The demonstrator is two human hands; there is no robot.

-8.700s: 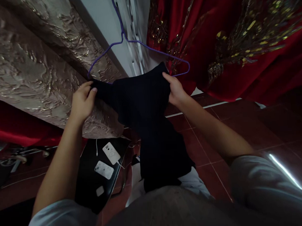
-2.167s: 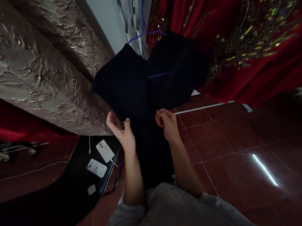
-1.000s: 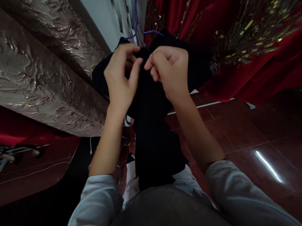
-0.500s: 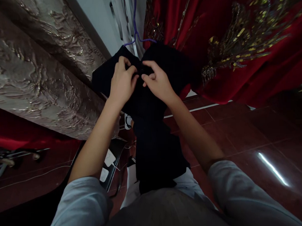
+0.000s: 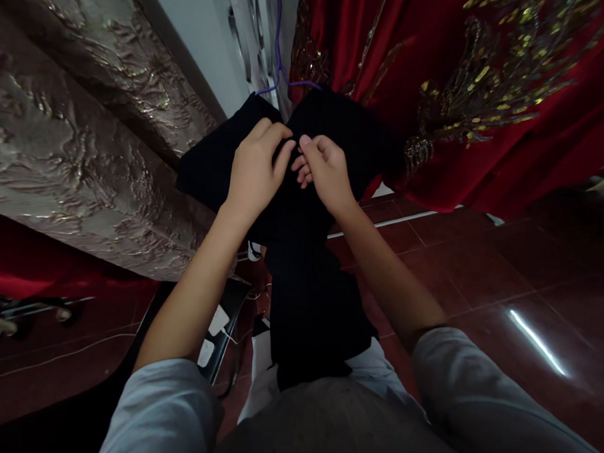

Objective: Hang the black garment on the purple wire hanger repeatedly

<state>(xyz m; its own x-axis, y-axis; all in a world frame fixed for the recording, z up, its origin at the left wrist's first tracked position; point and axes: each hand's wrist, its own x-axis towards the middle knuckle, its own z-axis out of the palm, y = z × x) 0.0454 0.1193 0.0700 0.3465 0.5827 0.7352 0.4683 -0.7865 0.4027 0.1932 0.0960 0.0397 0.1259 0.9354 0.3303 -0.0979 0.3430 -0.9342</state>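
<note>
1. Red sequined cloth (image 5: 446,80): hung at far right of view.
2. Beige textured cloth (image 5: 83,149): hung at left.
3. Dark garment (image 5: 305,246): hung mid-view between both cloths, V-shaped opening at top, lower end draped before the legs.
4. Purple hanger (image 5: 279,67): shoulders mostly covered by garment.
5. Left hand (image 5: 259,165), right hand (image 5: 329,172): held together at the opening, thumbs and fingers bent; whether fabric is pinched by either grip can't be told.

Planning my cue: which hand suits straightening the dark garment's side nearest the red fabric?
Probably the right hand: it's over that side of the dark garment; the left hand is over the other.
</note>
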